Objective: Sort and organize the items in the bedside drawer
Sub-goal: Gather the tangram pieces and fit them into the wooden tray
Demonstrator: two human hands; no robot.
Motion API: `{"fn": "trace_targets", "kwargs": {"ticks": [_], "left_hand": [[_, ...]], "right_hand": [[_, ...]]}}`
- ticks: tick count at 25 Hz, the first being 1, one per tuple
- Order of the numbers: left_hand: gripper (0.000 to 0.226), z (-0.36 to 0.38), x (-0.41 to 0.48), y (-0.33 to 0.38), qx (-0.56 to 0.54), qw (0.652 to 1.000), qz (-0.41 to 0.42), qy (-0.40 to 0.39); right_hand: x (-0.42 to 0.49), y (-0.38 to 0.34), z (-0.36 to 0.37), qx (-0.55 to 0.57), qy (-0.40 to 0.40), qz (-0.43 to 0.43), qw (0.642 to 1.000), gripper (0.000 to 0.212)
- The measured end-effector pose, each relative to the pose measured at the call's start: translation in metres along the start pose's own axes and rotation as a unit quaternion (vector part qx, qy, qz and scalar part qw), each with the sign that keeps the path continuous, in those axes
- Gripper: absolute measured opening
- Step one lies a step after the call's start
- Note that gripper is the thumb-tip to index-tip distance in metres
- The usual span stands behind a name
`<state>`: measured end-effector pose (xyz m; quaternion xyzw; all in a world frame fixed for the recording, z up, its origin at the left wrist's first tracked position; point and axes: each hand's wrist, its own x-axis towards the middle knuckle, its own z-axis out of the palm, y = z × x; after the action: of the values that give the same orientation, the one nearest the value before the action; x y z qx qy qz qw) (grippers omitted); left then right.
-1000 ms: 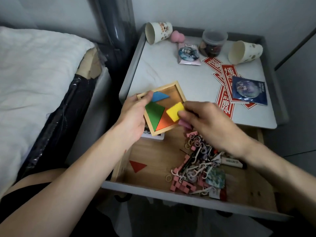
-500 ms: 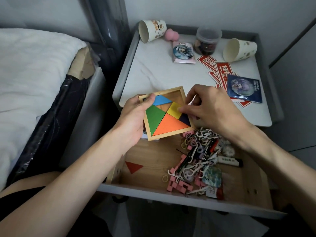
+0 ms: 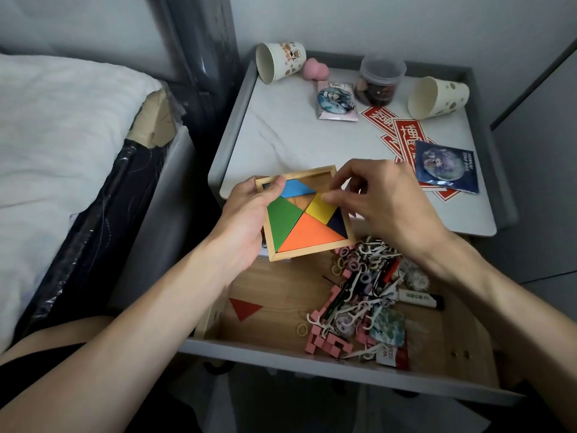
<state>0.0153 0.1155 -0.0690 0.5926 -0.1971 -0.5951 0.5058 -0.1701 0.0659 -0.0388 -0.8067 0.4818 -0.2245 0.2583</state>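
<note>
My left hand (image 3: 249,210) grips the left edge of a wooden tangram tray (image 3: 312,250), thumb on its top corner, holding it above the open drawer (image 3: 274,320). Blue, green, orange, yellow and dark pieces lie in the tray. My right hand (image 3: 381,195) hovers over the tray's right side, fingertips pinching the top corner of the yellow square piece (image 3: 321,209). A loose red triangle piece (image 3: 244,308) rests on the drawer floor at the left. A tangled pile (image 3: 359,295) of hair ties, floss picks and pink blocks fills the drawer's right half.
The white nightstand top (image 3: 281,135) carries two tipped paper cups (image 3: 279,64) (image 3: 437,96), a pink heart (image 3: 316,68), a plastic jar (image 3: 379,79), two badges (image 3: 335,101) (image 3: 446,167) and red cards (image 3: 402,132). A bed (image 3: 62,151) lies left. A marker (image 3: 420,300) sits in the drawer.
The dark piece has gone into the tray's right side next to the yellow square. My right hand has moved up to the yellow square. The tray has tilted slightly flatter.
</note>
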Motion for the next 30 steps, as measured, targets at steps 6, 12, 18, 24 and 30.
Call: {"fn": "trace_targets", "kwargs": {"ticks": [6,12,18,24,30], "left_hand": [[0.03,0.002,0.003,-0.009,0.039,0.999,0.004,-0.034],[0.021,0.003,0.002,-0.009,0.048,0.998,0.004,-0.045],[0.017,0.002,0.002,-0.011,0.063,0.997,0.001,-0.051],[0.021,0.001,0.002,-0.009,0.054,0.998,-0.003,-0.043],[0.018,0.0,0.001,-0.007,0.031,0.999,-0.006,-0.024]], "right_hand": [[0.003,-0.001,0.0,0.204,-0.017,0.005,0.979,0.004],[0.002,0.004,0.003,0.063,-0.089,-0.12,0.987,0.006],[0.001,0.006,0.016,0.01,-0.059,-0.181,0.982,0.008],[-0.001,0.006,0.013,0.023,0.004,-0.14,0.99,0.008],[-0.003,0.011,0.018,0.141,0.007,0.148,0.979,0.043]]}}
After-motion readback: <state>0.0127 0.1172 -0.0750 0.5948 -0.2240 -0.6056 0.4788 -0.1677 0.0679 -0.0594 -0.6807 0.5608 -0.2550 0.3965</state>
